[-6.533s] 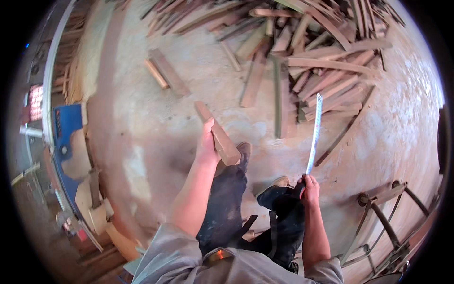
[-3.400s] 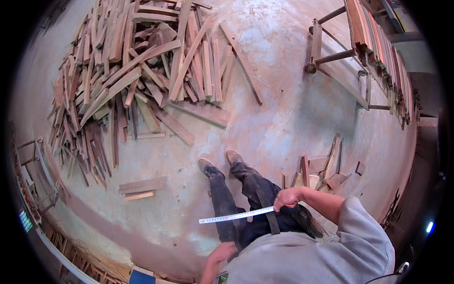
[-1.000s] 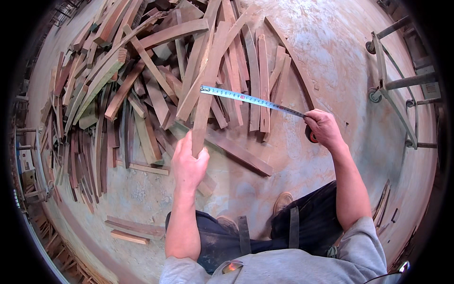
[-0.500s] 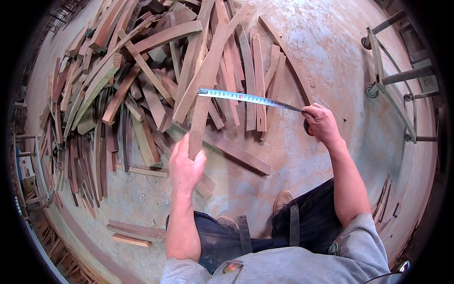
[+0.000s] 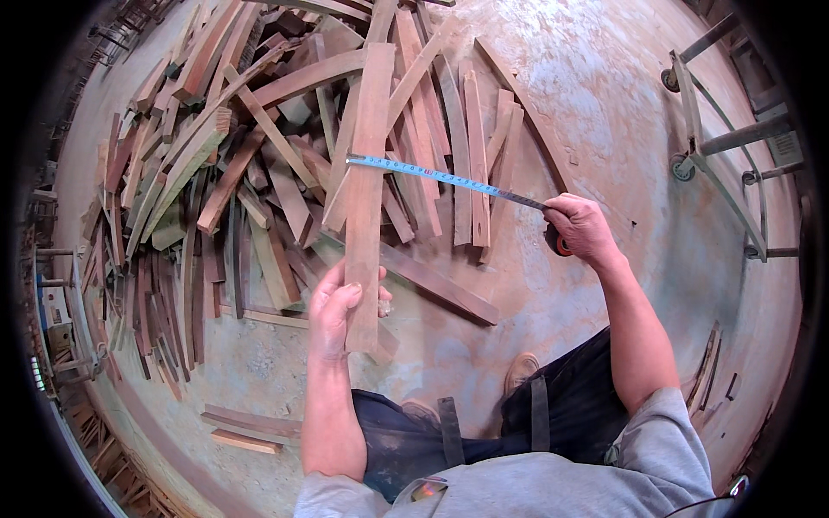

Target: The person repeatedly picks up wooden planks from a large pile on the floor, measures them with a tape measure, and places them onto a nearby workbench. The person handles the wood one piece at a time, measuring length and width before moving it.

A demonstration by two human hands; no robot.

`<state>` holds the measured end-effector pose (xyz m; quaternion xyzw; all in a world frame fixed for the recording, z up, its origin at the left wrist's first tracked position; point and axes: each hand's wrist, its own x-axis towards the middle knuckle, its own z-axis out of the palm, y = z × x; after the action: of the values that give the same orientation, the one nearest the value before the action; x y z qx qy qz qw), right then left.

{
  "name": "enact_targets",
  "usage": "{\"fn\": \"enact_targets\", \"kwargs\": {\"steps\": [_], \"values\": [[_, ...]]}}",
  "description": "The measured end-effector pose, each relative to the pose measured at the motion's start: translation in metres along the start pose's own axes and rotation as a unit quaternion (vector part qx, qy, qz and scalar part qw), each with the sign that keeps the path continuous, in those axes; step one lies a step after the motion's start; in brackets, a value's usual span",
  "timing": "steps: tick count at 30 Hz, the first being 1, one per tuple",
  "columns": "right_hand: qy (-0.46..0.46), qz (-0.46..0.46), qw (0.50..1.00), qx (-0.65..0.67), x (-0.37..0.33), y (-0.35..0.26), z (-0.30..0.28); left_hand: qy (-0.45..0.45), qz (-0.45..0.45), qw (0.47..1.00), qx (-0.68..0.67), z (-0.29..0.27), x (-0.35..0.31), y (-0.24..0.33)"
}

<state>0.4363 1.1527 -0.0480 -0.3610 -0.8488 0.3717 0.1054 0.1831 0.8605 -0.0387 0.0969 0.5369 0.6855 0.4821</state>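
Observation:
My left hand [image 5: 335, 309] is closed around the lower part of a reddish-brown wooden board [image 5: 366, 198], thumb on its upper face. The board is held lengthwise, pointing away from me, its broad face turned up. In my right hand [image 5: 582, 228] is a tape measure, its dark and orange case [image 5: 558, 241] partly hidden by the fingers. The blue-white tape blade [image 5: 449, 178] runs out to the left, across the board, with its hooked end at the board's left edge.
A large heap of curved and straight wood pieces [image 5: 207, 164] covers the floor at the far left. A metal cart frame on wheels [image 5: 710, 147] stands at the right. Two short offcuts [image 5: 250, 425] lie at the lower left, and thin strips [image 5: 706, 371] at the lower right.
The board has turned so its broad face shows, and its near end now reaches below my left hand. The tape's hooked end has shifted slightly left. My right hand has barely moved.

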Motion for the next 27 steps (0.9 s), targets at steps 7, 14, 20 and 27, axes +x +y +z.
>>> {"fn": "enact_targets", "kwargs": {"steps": [7,14,20,27], "values": [[0.012,-0.039,0.998,-0.042,0.005,0.001,-0.003,0.002,-0.006,1.0,-0.005,-0.004,-0.003,0.001],[0.005,0.143,0.983,0.117,0.012,-0.015,0.015,-0.003,0.036,0.999,-0.026,-0.028,-0.017,-0.003],[0.111,0.101,0.961,0.231,0.013,-0.013,0.02,0.083,0.258,0.954,-0.129,-0.026,-0.04,0.041],[-0.016,0.068,0.971,0.229,0.035,-0.001,0.037,0.456,0.344,0.818,-0.074,-0.163,-0.126,0.019]]}}
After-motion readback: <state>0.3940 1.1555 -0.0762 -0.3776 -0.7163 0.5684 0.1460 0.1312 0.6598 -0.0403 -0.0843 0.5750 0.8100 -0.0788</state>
